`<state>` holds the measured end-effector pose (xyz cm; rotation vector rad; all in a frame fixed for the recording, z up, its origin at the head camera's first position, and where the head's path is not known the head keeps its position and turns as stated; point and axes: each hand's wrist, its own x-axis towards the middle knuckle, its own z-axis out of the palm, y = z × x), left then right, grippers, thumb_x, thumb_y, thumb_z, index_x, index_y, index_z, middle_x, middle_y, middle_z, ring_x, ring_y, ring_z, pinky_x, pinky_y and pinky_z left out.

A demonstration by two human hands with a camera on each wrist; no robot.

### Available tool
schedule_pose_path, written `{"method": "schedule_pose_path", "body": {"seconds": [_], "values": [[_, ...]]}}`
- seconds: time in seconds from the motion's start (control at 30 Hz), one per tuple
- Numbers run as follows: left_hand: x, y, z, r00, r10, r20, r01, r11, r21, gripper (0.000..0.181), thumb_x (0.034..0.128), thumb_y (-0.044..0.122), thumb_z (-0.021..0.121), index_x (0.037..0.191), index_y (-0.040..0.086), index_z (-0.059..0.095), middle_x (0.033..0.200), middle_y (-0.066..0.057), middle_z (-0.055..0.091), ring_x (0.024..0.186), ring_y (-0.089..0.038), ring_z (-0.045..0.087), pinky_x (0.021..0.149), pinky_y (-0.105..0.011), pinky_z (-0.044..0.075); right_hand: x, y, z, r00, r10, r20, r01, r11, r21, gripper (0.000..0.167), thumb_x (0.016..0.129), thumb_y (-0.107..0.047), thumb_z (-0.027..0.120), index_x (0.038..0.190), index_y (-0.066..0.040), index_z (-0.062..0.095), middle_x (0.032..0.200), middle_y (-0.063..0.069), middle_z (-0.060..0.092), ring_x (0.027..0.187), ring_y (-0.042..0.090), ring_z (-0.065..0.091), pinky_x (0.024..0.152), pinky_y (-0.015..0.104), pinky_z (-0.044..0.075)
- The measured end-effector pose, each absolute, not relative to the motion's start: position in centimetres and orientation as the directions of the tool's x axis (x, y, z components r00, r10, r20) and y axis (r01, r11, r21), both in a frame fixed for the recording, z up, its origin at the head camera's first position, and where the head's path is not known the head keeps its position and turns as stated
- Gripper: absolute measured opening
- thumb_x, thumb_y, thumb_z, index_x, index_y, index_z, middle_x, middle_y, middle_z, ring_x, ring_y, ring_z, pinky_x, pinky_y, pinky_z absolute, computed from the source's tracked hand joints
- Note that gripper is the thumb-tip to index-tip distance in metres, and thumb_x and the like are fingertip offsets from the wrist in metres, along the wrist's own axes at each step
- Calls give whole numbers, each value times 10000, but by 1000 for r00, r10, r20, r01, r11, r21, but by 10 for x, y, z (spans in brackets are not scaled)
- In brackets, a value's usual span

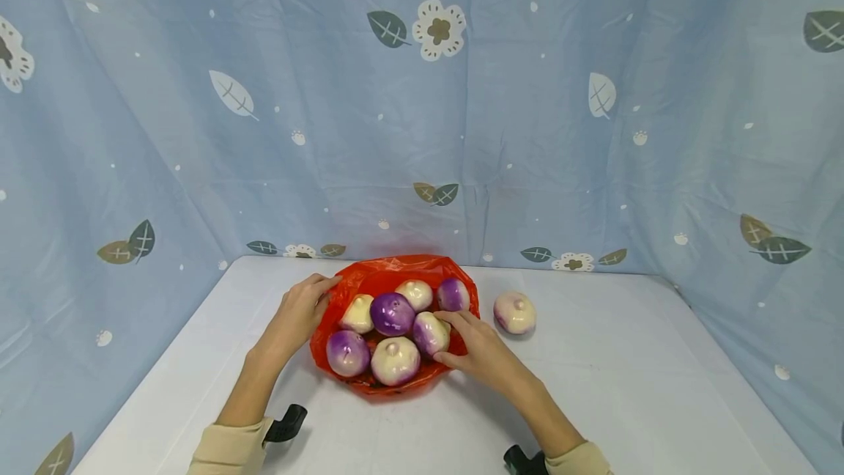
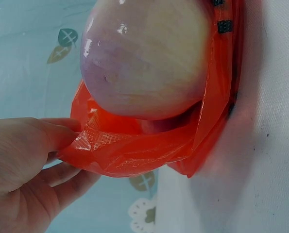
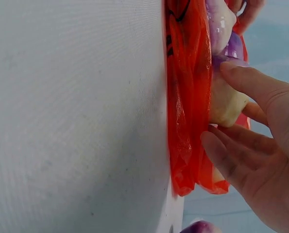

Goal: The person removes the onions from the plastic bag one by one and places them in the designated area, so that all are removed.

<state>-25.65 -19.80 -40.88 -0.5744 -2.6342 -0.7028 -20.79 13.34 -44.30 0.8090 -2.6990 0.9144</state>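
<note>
A red plastic bag lies with its mouth wide, and several glossy purple-and-white turnips sit inside it. At the bag's left side, my left hand pinches the rim between thumb and fingers; the left wrist view shows the red film between them, below a large turnip. My right hand reaches over the right rim and holds a turnip in the bag. In the right wrist view the thumb and fingers curl about this turnip; part of it is hidden.
One more turnip lies on the white table just right of the bag. Behind the table hangs a blue curtain with leaf and flower prints. Black wrist mounts show at both sleeves.
</note>
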Motion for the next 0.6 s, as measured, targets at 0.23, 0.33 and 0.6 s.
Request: {"method": "schedule_pose_path", "body": {"seconds": [0.23,0.33,0.6], "values": [[-257,-199,-410,-856,288,430,464,794,393,361,877,-66,634,1232,-8,657,1034,-164,683,942,-330,683,843,-489,591,-208,133,-444,-830,-440,342,-557,665,-497,598,821,-316,794,1350,-194,544,1272,50,624,1154,215,629,1001,403,534],[-257,-198,-410,-855,289,431,466,794,391,359,878,-69,630,1231,-10,657,1036,-165,684,946,-331,684,844,-488,591,-209,134,-444,-826,-443,348,-563,664,-492,596,822,-313,793,1349,-184,545,1271,50,624,1151,212,630,1002,399,535],[-256,-198,-408,-852,290,436,467,797,383,369,872,-84,626,1234,-19,653,1051,-168,685,954,-332,684,845,-484,591,-208,134,-442,-823,-442,357,-568,664,-486,598,826,-308,791,1354,-179,542,1263,39,623,1128,207,634,984,388,545]]}}
